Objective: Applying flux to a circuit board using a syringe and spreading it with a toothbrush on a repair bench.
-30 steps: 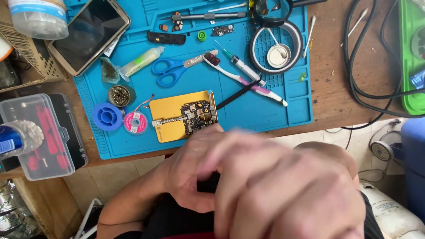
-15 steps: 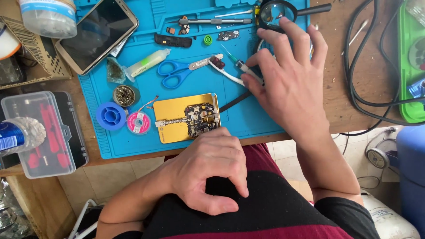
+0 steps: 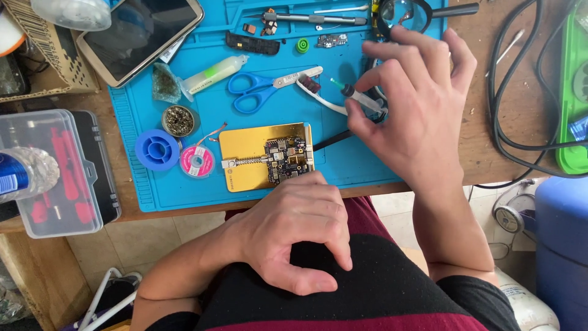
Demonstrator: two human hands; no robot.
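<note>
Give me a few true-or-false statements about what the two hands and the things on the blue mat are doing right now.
1. The right hand pinches a small syringe. True.
2. The left hand holds the scissors. False: it rests on the person's lap, empty; the scissors lie untouched on the mat.
3. A circuit board sits on a yellow holder. True.
4. The syringe tip touches the circuit board. False: the syringe is apart from the board, up near the scissors' blades.
5. The phone lies at the mat's upper left corner, screen dark. True.
</note>
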